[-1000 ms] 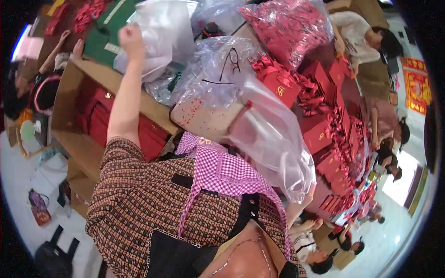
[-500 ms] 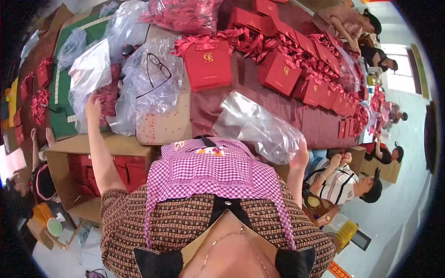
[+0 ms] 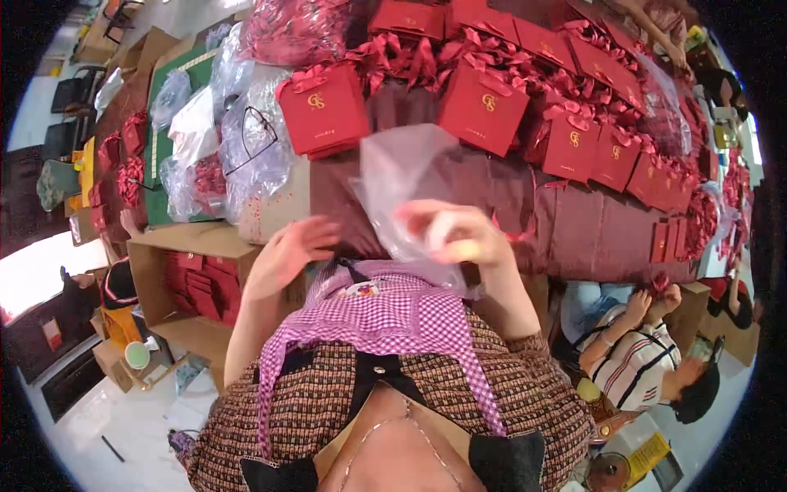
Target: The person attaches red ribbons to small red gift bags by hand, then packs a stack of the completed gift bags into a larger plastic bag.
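In front of my apron, my right hand (image 3: 469, 233) grips a clear plastic bag (image 3: 406, 164) by its lower right part. The bag stretches up and to the left over the dark red cloth, and its lower end hangs by the apron. Motion blurs the fingertips of this hand. My left hand (image 3: 293, 250) is raised near the apron's left side, fingers stretched and apart, with nothing in it. Red gift bags with ribbon handles stand beyond: a stack (image 3: 324, 111) at centre left and another (image 3: 484, 107) at centre right.
An open cardboard box (image 3: 193, 328) with red bags stands at my left. Black-framed glasses (image 3: 256, 141) lie on crumpled plastic (image 3: 266, 176) beside a green mat (image 3: 156, 135). Above is a large plastic sack of red ribbons (image 3: 295, 33). A co-worker in a striped top (image 3: 631, 361) sits at right.
My left hand has left the plastic on the green mat and come back to the middle. My right hand has moved left and up with the clear plastic bag. The view has shifted.
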Demonstrator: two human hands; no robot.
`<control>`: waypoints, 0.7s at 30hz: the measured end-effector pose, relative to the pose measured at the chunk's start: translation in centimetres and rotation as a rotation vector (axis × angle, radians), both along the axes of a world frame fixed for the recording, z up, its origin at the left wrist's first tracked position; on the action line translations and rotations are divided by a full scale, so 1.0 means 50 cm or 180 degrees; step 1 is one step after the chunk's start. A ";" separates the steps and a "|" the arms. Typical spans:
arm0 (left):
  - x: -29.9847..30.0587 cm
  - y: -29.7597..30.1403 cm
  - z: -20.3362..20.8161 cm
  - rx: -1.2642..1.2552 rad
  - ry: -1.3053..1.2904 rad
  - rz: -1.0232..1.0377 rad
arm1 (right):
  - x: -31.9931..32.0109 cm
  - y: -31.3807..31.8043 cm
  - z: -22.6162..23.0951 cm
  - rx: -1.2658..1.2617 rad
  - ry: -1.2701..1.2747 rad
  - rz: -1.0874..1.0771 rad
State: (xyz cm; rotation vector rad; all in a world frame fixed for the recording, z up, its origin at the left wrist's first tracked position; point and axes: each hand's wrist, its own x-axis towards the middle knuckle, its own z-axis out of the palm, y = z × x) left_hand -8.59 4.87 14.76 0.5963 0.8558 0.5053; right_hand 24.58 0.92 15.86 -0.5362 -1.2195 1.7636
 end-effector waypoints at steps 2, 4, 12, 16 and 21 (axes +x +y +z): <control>0.070 0.018 -0.026 -0.0675 -0.0477 -0.0094 | -0.030 0.007 0.009 -0.0027 -0.0029 0.0489; 0.143 0.005 -0.017 -0.0535 -0.0459 0.0706 | -0.051 0.001 -0.010 0.0405 -0.0308 0.0706; 0.166 0.043 -0.039 0.0521 -0.0093 0.0175 | -0.053 -0.142 -0.042 -0.0730 -0.1624 -0.0765; 0.124 0.046 -0.020 0.1267 0.0129 -0.0601 | -0.028 -0.185 -0.047 -0.1301 -0.0671 -0.3031; 0.101 0.046 -0.012 0.1989 0.0251 -0.1079 | -0.014 -0.142 -0.083 -0.1180 -0.0716 -0.3061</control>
